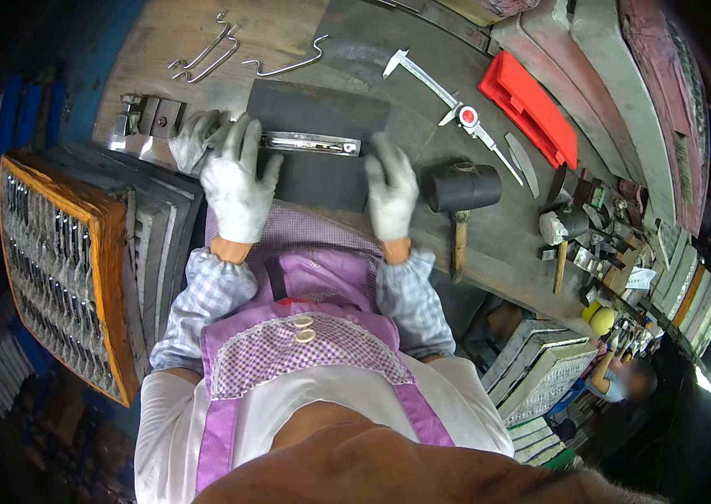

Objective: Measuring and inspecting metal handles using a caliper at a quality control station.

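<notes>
Your two white-gloved hands framed a slim, polished metal bar with a recessed channel [312, 144], which lay crosswise between them on a dark rectangular mat [318, 102]. Your left hand [236, 181] was unclenched, fingers extended and thumb spread, at the bar's left end; whether a fingertip touched it, you could not tell. Your right hand [393, 189] was loosely curved around nothing, just beside the other end. Past your left fingers sat crumpled grey-white fabric [194, 143] and a small metal fixture [154, 116]; farther ahead lay three bent metal hooks [295, 60]. Right of your right hand rested a black-headed mallet [461, 186], and ahead of that, a dial caliper [455, 107] near a red case [532, 109].
</notes>
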Demonstrator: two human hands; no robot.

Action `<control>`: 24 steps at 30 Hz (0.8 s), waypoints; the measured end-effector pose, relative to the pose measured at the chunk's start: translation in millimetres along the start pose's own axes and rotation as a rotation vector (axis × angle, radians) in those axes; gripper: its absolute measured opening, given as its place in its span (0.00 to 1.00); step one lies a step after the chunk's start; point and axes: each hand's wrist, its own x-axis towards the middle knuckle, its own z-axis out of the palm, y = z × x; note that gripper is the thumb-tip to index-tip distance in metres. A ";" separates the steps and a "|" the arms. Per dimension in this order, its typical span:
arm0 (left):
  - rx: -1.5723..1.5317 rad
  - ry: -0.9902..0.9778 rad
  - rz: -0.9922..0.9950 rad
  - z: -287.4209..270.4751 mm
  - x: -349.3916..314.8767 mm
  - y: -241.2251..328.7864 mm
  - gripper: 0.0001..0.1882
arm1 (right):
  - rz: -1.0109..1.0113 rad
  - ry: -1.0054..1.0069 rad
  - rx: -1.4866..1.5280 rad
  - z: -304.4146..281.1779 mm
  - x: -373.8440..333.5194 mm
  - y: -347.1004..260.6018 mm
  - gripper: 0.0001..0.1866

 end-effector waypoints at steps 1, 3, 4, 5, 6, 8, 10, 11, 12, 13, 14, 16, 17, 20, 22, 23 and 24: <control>-0.005 -0.021 0.005 -13.9 9.5 6.0 0.32 | 0.028 0.074 -0.050 -13.9 -3.0 -13.7 0.17; -0.058 -0.089 0.059 -30.1 20.5 26.2 0.29 | 0.071 0.236 -0.001 -48.7 -15.3 -26.7 0.16; -0.099 -0.136 0.113 -31.6 24.1 33.9 0.27 | 0.089 0.327 0.105 -64.4 -22.4 -26.6 0.15; -0.109 -0.280 0.083 -26.7 23.8 37.3 0.22 | 0.171 0.396 0.045 -79.8 -32.7 -15.6 0.16; -0.057 -0.411 0.051 -17.6 23.6 35.4 0.18 | 0.253 0.471 -0.018 -92.1 -44.6 2.5 0.17; -0.282 -0.202 0.068 -17.0 17.5 24.8 0.15 | 0.213 0.490 -0.082 -105.6 -73.3 39.9 0.20; -0.302 -0.165 -0.041 -38.4 15.3 16.6 0.14 | 0.045 0.273 -0.792 -126.2 -104.8 80.4 0.22; -0.339 -0.131 -0.032 -45.7 12.2 2.7 0.08 | 0.103 0.178 -0.605 -137.8 -98.3 73.6 0.20; -0.370 -0.168 -0.081 -50.5 6.3 -9.2 0.10 | 0.192 0.191 -0.482 -152.2 -88.1 79.2 0.19; -0.370 -0.215 -0.115 -56.3 -1.0 -20.1 0.11 | 0.008 0.188 -0.633 -160.3 -61.8 64.4 0.19; -0.376 -0.262 -0.145 -57.7 -6.6 -25.6 0.13 | -0.176 0.188 -0.788 -164.0 -26.3 38.3 0.19; -0.508 -0.211 -0.035 -55.1 -9.1 -13.7 0.13 | 0.020 0.082 -0.558 -154.2 43.0 16.2 0.22; -0.643 -0.167 0.073 -52.7 -8.0 -4.0 0.13 | -0.036 0.001 -0.640 -150.1 67.1 40.0 0.24; -0.869 -0.246 0.004 -49.7 -9.9 22.8 0.13 | 0.004 -0.393 -0.836 -133.4 127.7 61.0 0.32; -0.991 -0.503 -0.207 -54.6 -19.8 15.5 0.19 | 0.041 -0.442 -0.874 -130.5 148.8 74.4 0.34; -1.130 -0.631 -0.342 -49.6 -25.7 11.0 0.23 | 0.091 -0.499 -0.908 -131.4 151.8 83.7 0.35; -1.260 -0.747 -0.486 -49.6 -31.9 6.3 0.28 | 0.075 -0.502 -0.906 -129.5 150.1 88.0 0.35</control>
